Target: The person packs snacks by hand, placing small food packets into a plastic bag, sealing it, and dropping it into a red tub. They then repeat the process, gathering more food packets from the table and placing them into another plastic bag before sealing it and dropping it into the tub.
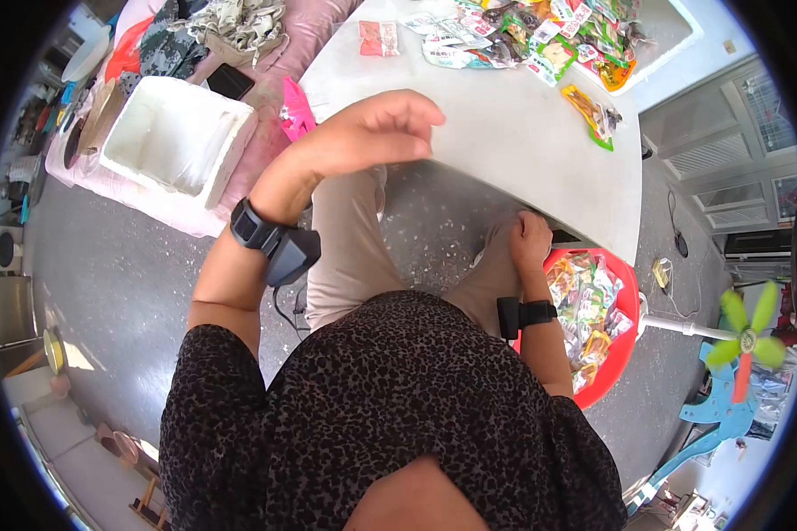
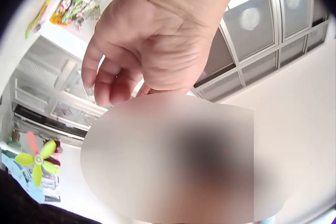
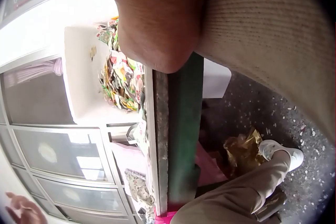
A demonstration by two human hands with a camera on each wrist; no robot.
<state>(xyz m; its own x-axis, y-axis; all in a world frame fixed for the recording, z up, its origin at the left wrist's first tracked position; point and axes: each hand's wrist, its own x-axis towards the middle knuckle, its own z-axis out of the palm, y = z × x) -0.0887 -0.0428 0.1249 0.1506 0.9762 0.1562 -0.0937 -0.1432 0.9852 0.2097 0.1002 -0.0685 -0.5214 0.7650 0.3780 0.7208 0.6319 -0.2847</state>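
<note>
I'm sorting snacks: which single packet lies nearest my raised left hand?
The bright pink packet at the edge of the white table, beside the left hand; the red packet and the yellow-green packet lie farther off.

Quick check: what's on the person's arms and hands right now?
The left hand and right hand are bare, no gloves. Each wrist carries a black strap with a black camera unit; a dark cable hangs by the left one. Short dark spotted-print sleeves.
</note>
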